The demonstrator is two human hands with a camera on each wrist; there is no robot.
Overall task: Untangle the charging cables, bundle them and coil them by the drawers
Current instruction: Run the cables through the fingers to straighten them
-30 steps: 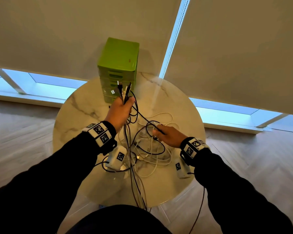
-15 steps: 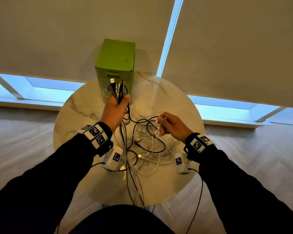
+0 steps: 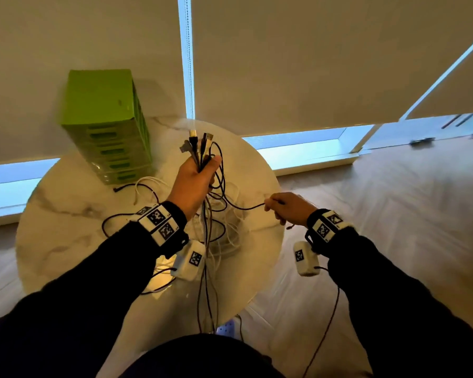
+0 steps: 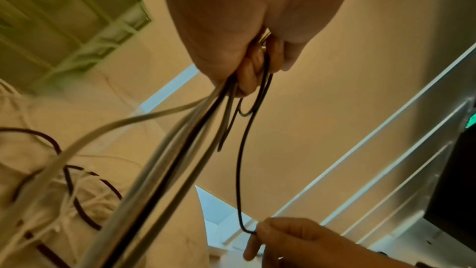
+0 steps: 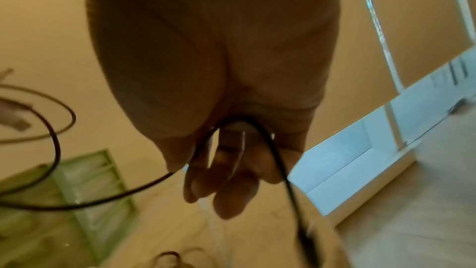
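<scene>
My left hand (image 3: 197, 178) is raised over the round marble table (image 3: 66, 219) and grips a bunch of black and white charging cables (image 3: 200, 148) just below their plugs, which stick up past the thumb. In the left wrist view the cable bunch (image 4: 180, 150) hangs down from the curled fingers. A single thin black cable (image 3: 243, 207) runs from that bunch to my right hand (image 3: 287, 208), which pinches it near its end at the table's right edge. The black cable (image 5: 270, 150) loops round the right hand's fingers. More tangled cables (image 3: 224, 233) lie on the table below.
A green drawer unit (image 3: 107, 126) stands at the table's back left, with a loose white cable (image 3: 145, 186) and a black plug end beside it. Window blinds hang behind. Wooden floor lies to the right, and cables trail off the table's near edge.
My right hand has moved right, off the tangle to the table's edge, drawing one black cable out taut. My left hand still holds the bunch of plugs up. The head view has turned right.
</scene>
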